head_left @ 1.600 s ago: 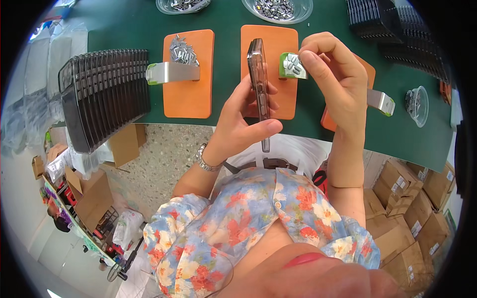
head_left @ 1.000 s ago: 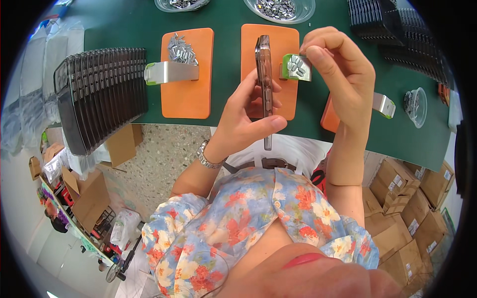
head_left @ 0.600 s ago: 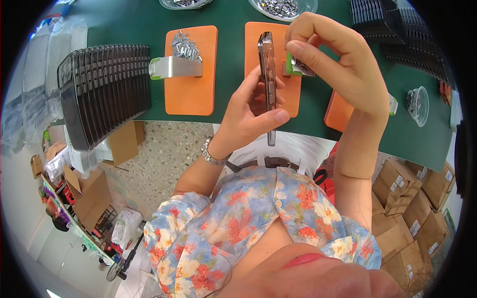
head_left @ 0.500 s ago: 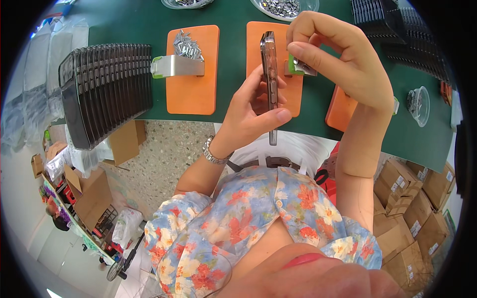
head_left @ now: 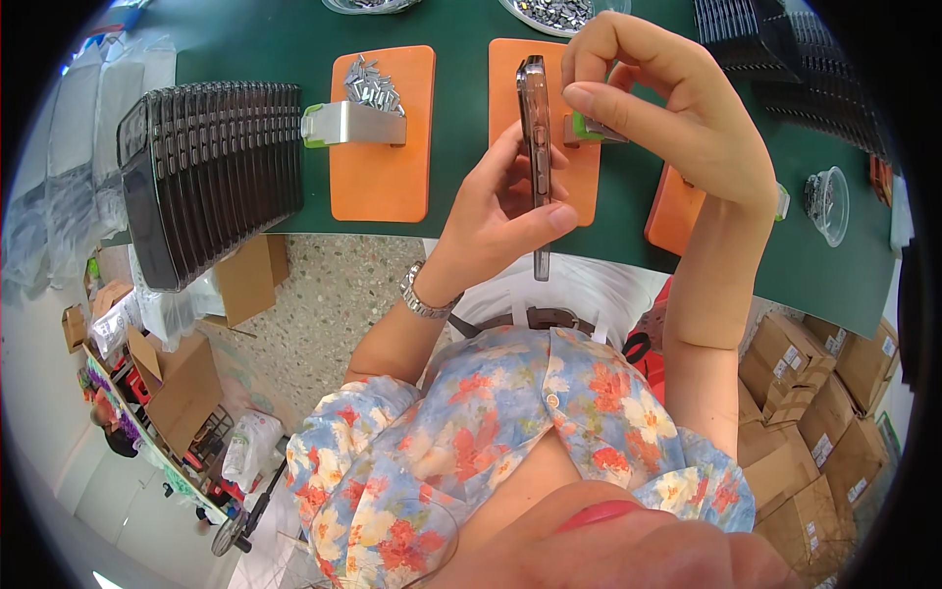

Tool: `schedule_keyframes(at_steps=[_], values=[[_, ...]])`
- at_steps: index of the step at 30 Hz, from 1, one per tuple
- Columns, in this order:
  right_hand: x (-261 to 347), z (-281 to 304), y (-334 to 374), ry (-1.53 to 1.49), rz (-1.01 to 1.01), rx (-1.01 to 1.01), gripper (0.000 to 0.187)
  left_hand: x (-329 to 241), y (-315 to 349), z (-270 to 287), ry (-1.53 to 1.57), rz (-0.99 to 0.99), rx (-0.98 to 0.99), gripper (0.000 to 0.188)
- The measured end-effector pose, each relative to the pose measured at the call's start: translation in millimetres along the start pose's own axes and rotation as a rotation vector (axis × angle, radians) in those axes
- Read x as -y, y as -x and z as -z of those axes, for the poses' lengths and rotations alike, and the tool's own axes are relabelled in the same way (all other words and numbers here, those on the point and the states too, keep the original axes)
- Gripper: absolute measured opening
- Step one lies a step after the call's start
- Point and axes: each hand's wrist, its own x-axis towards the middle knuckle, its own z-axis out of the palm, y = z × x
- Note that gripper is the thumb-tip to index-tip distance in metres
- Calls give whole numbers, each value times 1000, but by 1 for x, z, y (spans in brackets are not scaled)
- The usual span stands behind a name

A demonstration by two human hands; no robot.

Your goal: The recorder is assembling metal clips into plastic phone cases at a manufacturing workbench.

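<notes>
My left hand (head_left: 498, 208) is wrapped round a dark, see-through phone case (head_left: 536, 147) and holds it upright, edge-on, so its row of side buttons shows. My right hand (head_left: 659, 108) is raised just right of the case's upper end, thumb and forefinger pinched together. Anything between those fingertips is too small or hidden to name. Below the right fingers, a metal bracket with a green end (head_left: 587, 129) stands on an orange board (head_left: 582, 191), partly covered by the hand and case.
Left, another orange board (head_left: 381, 187) carries a metal bracket (head_left: 368, 128) heaped with small silver pieces (head_left: 371, 86). A row of dark phone cases (head_left: 211, 177) stands beside it. Tubs of small parts (head_left: 554, 14) (head_left: 829, 206) and stacked dark cases (head_left: 819, 88) sit farther out. Cartons (head_left: 814, 432) fill the lower right.
My right fingertips have shifted slightly left, from over the bracket toward the phone case. My left hand keeps hold of the case in nearly the same place. The whole view has moved a little.
</notes>
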Motion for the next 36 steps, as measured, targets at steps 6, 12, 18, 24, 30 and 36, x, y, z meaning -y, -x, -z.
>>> schedule_keyframes(at_steps=[6, 12, 18, 24, 30, 36], values=[[-6, 5, -1, -30, 55, -3, 14, -3, -7, -5, -32, -24, -17, 74], [-15, -3, 1, -226, -11, -355, 17, -11, -21, -11, -146, -39, 66, 70], [-11, -34, 7, -219, -137, -539, 22, -20, -12, -11, -96, 60, 68, 92], [3, -45, 14, -267, -76, -550, 31, -31, 11, -25, -139, 78, 12, 71], [1, -55, 10, -332, -33, -528, 33, -44, 18, -24, -18, 186, 9, 79], [-16, -56, -9, -298, -4, -522, 31, -42, 4, -2, -65, 192, 2, 71]])
